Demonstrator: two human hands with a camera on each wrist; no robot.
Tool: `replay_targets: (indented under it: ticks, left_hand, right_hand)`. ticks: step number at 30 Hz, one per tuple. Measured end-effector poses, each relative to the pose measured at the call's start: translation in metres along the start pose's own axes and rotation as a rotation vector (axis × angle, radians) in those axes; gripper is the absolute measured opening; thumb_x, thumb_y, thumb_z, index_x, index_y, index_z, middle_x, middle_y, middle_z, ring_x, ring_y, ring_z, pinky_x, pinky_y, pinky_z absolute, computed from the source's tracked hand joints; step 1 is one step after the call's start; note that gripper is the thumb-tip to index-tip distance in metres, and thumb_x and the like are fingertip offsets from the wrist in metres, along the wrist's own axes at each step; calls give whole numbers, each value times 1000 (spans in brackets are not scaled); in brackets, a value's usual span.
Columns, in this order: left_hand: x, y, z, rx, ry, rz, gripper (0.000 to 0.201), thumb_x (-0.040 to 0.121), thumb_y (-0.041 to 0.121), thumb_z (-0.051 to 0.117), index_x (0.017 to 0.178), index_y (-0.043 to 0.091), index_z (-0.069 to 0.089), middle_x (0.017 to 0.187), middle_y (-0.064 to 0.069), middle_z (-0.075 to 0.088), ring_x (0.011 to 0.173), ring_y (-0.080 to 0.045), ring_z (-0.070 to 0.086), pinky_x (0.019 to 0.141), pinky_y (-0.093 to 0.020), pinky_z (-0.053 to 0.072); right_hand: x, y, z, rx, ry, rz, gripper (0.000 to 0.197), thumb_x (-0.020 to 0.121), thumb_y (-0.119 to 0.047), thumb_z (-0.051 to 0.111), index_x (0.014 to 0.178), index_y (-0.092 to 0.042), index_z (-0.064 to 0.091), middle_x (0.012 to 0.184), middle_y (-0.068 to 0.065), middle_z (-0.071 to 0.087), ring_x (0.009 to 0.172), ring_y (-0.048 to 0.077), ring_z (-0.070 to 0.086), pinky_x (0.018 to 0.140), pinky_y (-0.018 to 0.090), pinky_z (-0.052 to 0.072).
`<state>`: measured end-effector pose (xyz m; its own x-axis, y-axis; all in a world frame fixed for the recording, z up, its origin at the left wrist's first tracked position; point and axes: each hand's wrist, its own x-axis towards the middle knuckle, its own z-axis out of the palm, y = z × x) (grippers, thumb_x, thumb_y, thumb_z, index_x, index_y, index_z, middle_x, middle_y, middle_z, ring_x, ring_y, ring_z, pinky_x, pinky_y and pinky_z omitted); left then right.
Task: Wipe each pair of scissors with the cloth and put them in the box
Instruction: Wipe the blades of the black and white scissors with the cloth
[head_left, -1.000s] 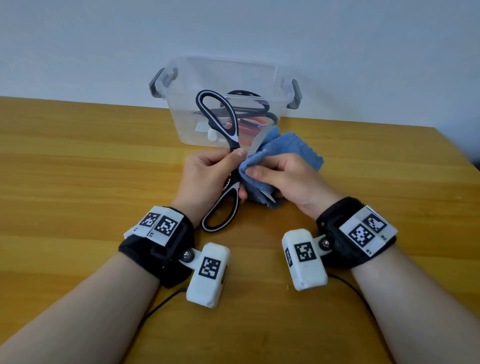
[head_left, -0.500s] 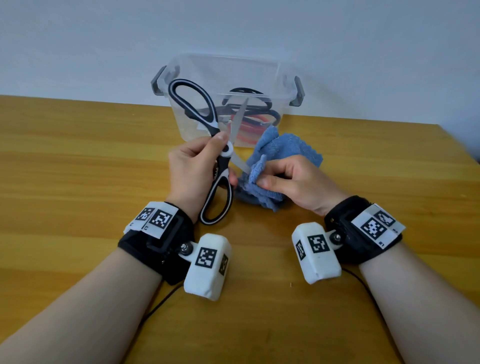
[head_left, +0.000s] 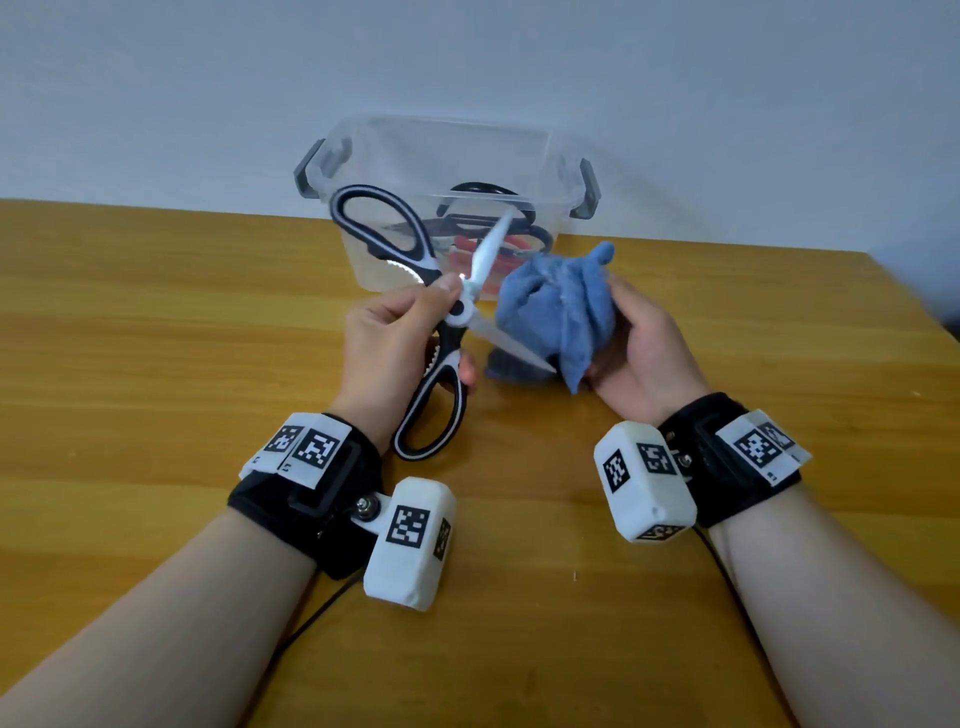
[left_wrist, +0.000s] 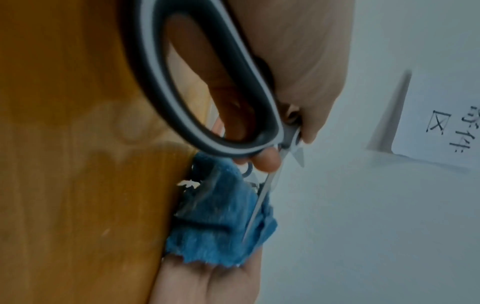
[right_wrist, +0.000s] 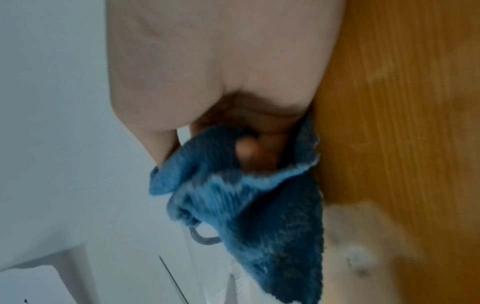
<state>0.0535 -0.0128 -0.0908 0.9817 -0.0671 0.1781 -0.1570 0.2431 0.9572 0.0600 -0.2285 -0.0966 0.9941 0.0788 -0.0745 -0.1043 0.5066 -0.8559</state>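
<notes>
2 bare hands meet at the centre of the frame above a wooden table (head_left: 156, 364). At centre left, the left hand (head_left: 387, 348) pinches the black-and-white-handled steel scissors (head_left: 441, 322) at the pivot, blades splayed wide. Half a second earlier the right hand (head_left: 644, 358) lay knuckles-up, pressing the blue terry cloth (head_left: 556, 317) low near the table; now it has rolled palm-up, fingers curled round the bunched cloth, raised beside the lower blade, whose tip meets the fabric. That suggests a fresh wiping pass on the opened blades, not stowing yet. At upper centre, the clear plastic box with grey latches (head_left: 582, 192) already holds other scissors (head_left: 483, 218).
</notes>
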Motion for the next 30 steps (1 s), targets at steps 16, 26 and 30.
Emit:
replay_targets:
  ticks: [16, 26, 30]
  left_hand:
    - [-2, -6, 1, 360, -320, -25, 43, 107, 31, 53, 90, -3, 74, 75, -23, 74, 51, -29, 66, 60, -40, 52]
    - [-2, -7, 5, 397, -271, -67, 29, 104, 23, 61, 93, -1, 73, 63, 0, 72, 53, -19, 67, 50, -27, 50]
    - [-2, -6, 5, 398, -256, -90, 29, 102, 23, 63, 93, -3, 71, 62, -4, 72, 51, -17, 67, 48, -24, 50]
  right_hand:
    - [-6, 23, 33, -432, 12, -68, 15, 97, -16, 65, 88, -8, 73, 72, 8, 65, 57, 19, 51, 42, 25, 33]
    - [-5, 25, 34, -248, 177, -99, 20, 93, -15, 72, 89, 4, 70, 77, 16, 66, 56, 21, 53, 40, 24, 32]
    - [-6, 23, 34, -197, 219, -101, 16, 93, -17, 71, 85, -3, 72, 73, 12, 67, 56, 23, 49, 40, 24, 32]
